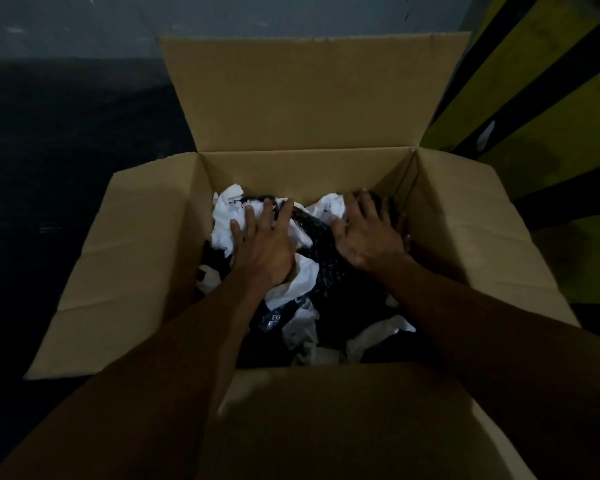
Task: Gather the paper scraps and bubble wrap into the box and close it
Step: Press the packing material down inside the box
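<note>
A large cardboard box (302,168) stands open below me with all of its flaps spread outward. Inside lie crumpled white paper scraps (293,289) mixed with dark bubble wrap (329,268). Both my arms reach down into the box. My left hand (264,240) presses flat, fingers spread, on white paper near the far left of the pile. My right hand (364,233) lies palm down with straight fingers on paper and dark wrap near the far right corner. Neither hand curls around anything.
The far flap (312,91) stands upright; the left flap (118,265), right flap (482,230) and near flap (343,420) lean outward. Dark floor (59,150) lies to the left. A yellow-and-black striped surface (541,109) rises at the right, with a small white scrap (486,133) on it.
</note>
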Motion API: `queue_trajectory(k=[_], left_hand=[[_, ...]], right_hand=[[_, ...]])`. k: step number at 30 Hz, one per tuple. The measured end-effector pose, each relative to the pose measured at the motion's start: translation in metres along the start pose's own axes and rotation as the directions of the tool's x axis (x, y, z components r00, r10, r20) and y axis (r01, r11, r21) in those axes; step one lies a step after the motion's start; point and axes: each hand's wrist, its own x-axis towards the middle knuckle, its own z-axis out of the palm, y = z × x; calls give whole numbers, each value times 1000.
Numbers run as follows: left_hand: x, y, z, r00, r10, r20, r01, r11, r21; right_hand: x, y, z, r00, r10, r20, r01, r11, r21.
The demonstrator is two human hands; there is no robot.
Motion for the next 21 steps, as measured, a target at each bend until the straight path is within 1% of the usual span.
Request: queue_trajectory(k=[1,2,3,4,5,6,8,9,10,13,15,16,18,19,21], left_hand=[[-1,0,-6,996,16,-84,-19,999,-40],[-1,1,-12,990,16,-141,-28,996,-81],[-1,4,-17,987,10,-162,-29,993,-115],[-2,7,-19,987,4,-159,-24,991,-128],[-5,10,-17,989,12,-144,-24,996,-83],[-9,11,-12,992,44,-114,-42,999,18],[-19,11,4,995,102,8,-102,972,212],[-22,9,8,993,96,61,-109,962,252],[-21,8,7,993,80,89,-101,961,257],[-13,10,-16,989,77,124,-105,966,238],[-13,11,-35,990,66,123,-93,969,227],[-15,11,-43,993,61,102,-82,972,221],[-24,10,-60,996,90,9,-89,964,252],[-30,10,-70,995,98,-22,-89,961,262],[-42,11,-92,997,70,-22,-63,966,249]], right_hand=[[3,2,-2,997,5,-78,-4,1000,12],[3,5,-6,994,-3,-108,1,1000,-12],[5,10,-4,995,-23,-102,22,1000,-18],[5,12,-3,997,-39,-60,36,999,-41],[7,18,4,999,-39,-15,38,998,-52],[6,20,9,999,-27,38,29,998,-58],[6,25,22,991,19,129,-11,998,-59],[6,25,23,987,25,159,-16,998,-55],[6,24,19,986,26,166,-17,998,-53],[5,17,-4,993,35,116,-34,999,-8],[3,15,-21,998,-22,59,20,1000,18],[0,12,-31,997,-67,35,67,998,13],[-8,8,-44,992,-127,7,127,992,10],[-13,6,-51,992,-130,0,130,992,4],[-22,5,-63,992,-117,-47,116,993,-26]])
